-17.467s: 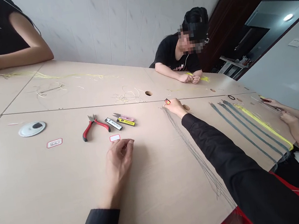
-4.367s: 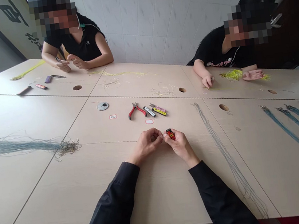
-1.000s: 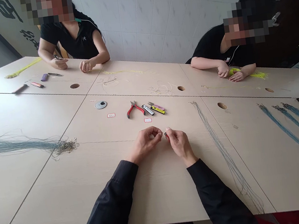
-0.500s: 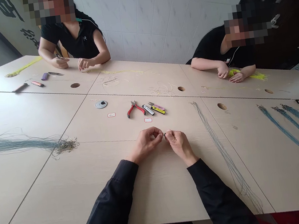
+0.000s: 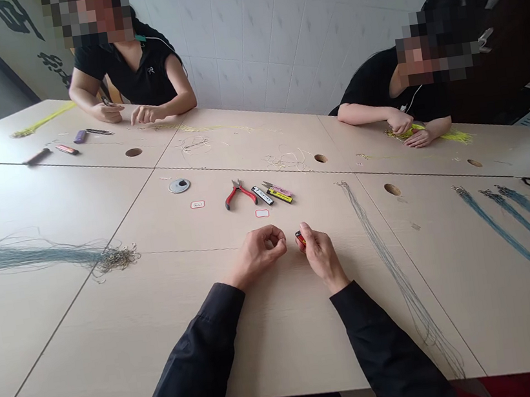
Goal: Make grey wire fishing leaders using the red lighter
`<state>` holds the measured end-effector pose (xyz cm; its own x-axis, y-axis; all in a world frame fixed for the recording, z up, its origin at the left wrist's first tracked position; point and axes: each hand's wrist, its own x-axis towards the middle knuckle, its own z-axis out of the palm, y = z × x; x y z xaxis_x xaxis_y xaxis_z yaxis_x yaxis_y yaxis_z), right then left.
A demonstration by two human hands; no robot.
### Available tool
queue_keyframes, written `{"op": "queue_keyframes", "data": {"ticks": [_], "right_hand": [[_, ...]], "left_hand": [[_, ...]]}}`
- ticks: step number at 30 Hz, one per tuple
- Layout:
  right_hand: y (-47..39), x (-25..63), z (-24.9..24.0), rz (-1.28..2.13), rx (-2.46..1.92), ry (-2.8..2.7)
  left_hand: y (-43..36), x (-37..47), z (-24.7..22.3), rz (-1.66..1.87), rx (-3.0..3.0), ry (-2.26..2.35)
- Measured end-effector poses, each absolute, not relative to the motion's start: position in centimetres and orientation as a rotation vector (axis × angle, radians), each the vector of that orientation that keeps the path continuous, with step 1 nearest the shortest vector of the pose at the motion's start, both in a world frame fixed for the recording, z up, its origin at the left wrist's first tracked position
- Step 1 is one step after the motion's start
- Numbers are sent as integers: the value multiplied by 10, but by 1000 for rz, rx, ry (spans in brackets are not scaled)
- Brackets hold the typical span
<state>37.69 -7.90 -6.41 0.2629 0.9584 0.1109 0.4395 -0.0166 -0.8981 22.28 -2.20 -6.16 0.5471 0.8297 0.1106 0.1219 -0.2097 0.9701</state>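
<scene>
My left hand (image 5: 265, 250) rests over the middle of the table, thumb and index finger pinched; anything between the tips is too small to make out. Just right of it, my right hand (image 5: 320, 253) is wrapped round a small red and black object (image 5: 300, 239), with the thumb raised along it. A small gap separates the two hands. Beyond them lie red-handled pliers (image 5: 240, 194), a white and black box cutter (image 5: 262, 195) and a yellow and black cutter (image 5: 280, 196) beside pink snips (image 5: 279, 188). A red-bordered label (image 5: 262, 213) lies nearer my hands.
Blue-grey cords (image 5: 57, 252) lie left; a thinner bundle (image 5: 389, 254) lies right, with blue bundles (image 5: 519, 236) farther right. A metal disc (image 5: 179, 185) sits beyond. Two people in black sit across the table (image 5: 263, 329), their hands near yellow cords (image 5: 456, 135).
My right hand has moved slightly away from my left, its thumb now raised and more of the red and black object showing. The two people's hands across the table have shifted slightly.
</scene>
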Motion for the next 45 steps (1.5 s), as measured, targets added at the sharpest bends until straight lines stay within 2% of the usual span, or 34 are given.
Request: {"op": "queue_keyframes", "data": {"ticks": [45], "right_hand": [[-74, 382, -67, 734, -1597, -1382]], "left_hand": [[-17, 222, -66, 764, 1687, 823]]}}
